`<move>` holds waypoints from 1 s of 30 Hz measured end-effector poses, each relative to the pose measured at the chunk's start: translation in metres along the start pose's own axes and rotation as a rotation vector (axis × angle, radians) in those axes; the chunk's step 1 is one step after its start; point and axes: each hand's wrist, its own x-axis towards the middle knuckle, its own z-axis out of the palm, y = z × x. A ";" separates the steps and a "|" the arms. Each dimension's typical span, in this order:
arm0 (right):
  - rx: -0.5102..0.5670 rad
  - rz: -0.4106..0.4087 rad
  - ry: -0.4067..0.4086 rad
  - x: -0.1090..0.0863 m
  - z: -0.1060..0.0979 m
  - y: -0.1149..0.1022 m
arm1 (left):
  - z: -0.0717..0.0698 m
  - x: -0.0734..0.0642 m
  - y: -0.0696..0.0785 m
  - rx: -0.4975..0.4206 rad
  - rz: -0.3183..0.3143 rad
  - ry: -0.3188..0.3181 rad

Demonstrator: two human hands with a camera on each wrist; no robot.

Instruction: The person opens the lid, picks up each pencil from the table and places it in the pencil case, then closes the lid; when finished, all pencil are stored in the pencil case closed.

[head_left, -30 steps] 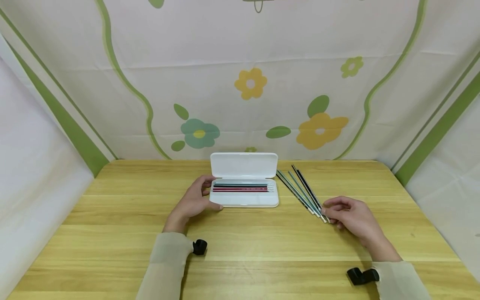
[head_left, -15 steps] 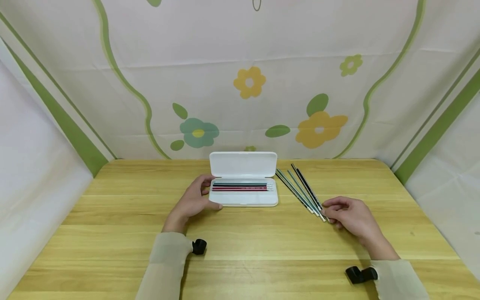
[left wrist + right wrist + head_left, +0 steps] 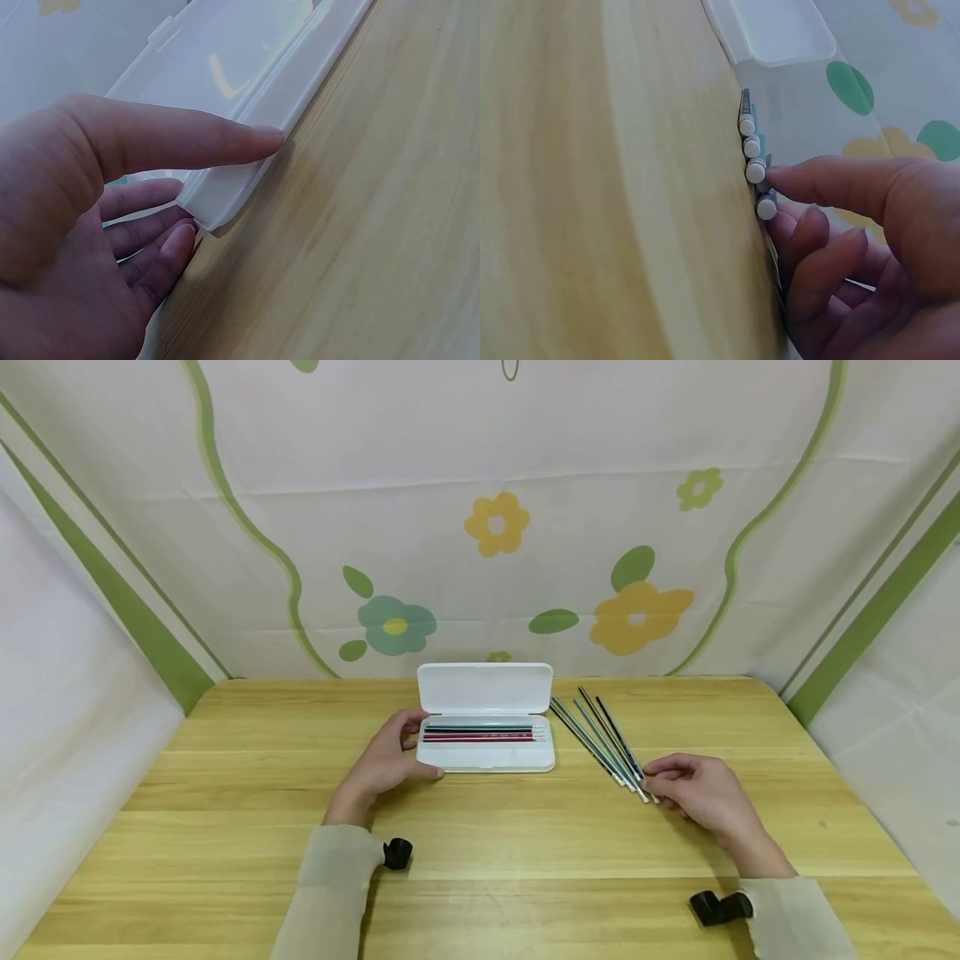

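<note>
A white pencil case lies with its lid raised. Red pencils and dark green pencils lie side by side in its back half. My left hand holds the case's left end, its thumb on the front wall and its fingers round the end. To the right, several dark and green pencils lie fanned out, white eraser ends towards me. My right hand pinches a black pencil at the eraser end, on the fan's right side. In the right wrist view, thumb and fingers close about the white-tipped ends.
The wooden table carries the case and loose pencils near its back edge. A flowered cloth hangs behind it, with more cloth at both sides. Black wrist mounts sit on both sleeves.
The far tips of the two black pencils at the fan's right have spread apart. My right hand has barely shifted. The left hand and the case have stayed put.
</note>
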 end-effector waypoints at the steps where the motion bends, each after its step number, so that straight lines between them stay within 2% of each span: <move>1: -0.010 -0.003 0.004 0.000 0.000 0.000 | 0.000 0.000 0.000 0.000 -0.001 0.000; 6: -0.037 -0.014 0.016 -0.001 0.002 -0.003 | -0.001 0.000 0.000 -0.001 -0.001 -0.001; 14: -0.067 0.011 0.026 -0.001 0.003 -0.007 | -0.002 -0.001 0.000 0.002 0.002 -0.001; 30: -0.062 0.004 0.020 -0.001 0.004 -0.007 | -0.003 -0.003 0.000 -0.009 0.003 -0.005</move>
